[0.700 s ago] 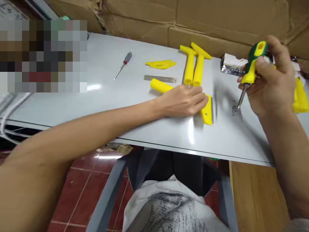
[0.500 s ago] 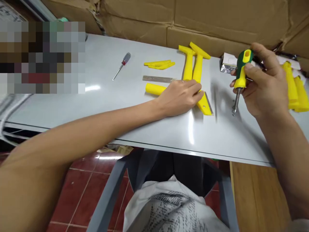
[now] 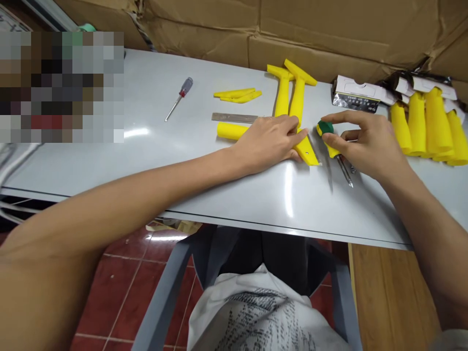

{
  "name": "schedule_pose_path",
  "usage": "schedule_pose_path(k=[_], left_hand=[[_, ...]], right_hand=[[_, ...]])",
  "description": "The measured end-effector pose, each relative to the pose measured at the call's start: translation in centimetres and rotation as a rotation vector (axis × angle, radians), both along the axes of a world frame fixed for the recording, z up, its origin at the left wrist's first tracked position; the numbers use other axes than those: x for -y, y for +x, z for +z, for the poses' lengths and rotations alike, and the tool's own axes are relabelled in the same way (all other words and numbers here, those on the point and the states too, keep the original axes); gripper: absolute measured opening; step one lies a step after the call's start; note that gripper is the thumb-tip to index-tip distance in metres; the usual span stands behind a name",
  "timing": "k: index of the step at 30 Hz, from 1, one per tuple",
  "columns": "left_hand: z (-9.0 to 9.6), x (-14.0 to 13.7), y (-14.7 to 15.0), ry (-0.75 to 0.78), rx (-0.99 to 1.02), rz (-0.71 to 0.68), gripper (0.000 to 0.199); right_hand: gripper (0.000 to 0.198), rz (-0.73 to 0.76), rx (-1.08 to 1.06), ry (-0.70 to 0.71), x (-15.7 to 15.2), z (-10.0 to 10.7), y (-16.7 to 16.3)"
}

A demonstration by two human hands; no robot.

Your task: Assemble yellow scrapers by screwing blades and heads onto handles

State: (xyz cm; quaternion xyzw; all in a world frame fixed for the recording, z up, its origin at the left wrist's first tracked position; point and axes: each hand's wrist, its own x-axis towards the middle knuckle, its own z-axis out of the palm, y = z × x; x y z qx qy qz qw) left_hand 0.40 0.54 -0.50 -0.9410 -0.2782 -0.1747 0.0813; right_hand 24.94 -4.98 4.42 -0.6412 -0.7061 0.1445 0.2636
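Observation:
My left hand is closed around a yellow scraper lying on the white table. The scraper's round handle sticks out to the left, and its head with a thin metal blade edge shows to the right. My right hand has a screwdriver with a green and yellow handle between thumb and fingers, low over the table just right of the scraper head. Its metal shaft slants down toward me. Behind my left hand lie a flat metal blade strip and two yellow T-shaped scrapers.
Thin yellow strips and a small clear-handled screwdriver lie to the left. At right stand several yellow handles by black and white boxes. Tiny screws lie near the screwdriver tip. Cardboard lines the back.
My right hand has moved left and down with the green and yellow screwdriver, bringing it close to the scraper head. My left hand stays on the scraper.

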Motion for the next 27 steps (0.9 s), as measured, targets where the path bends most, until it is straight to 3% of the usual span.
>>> schedule_pose_path(k=[7,14,20,23,27], left_hand=[[0.1,0.1,0.0,-0.004,-0.061,-0.07,0.048],[-0.4,-0.2,-0.3,0.053,-0.031,-0.131,0.051],[-0.2,-0.3,-0.3,0.045,0.041,-0.104,0.043],[-0.2,-0.4,-0.4,0.049,0.059,-0.144,0.042],[-0.3,-0.5,-0.4,0.074,0.076,-0.202,0.046]], right_hand=[[0.043,-0.006,-0.016,-0.051,-0.5,-0.5,0.4],[0.047,-0.022,-0.613,-0.212,-1.4,-1.3,1.0],[0.055,0.035,-1.012,-0.109,-1.8,-0.2,1.3],[0.053,0.07,-1.07,-0.113,-1.6,0.0,0.8],[0.065,0.153,-0.959,-0.032,-1.0,-0.1,0.1]])
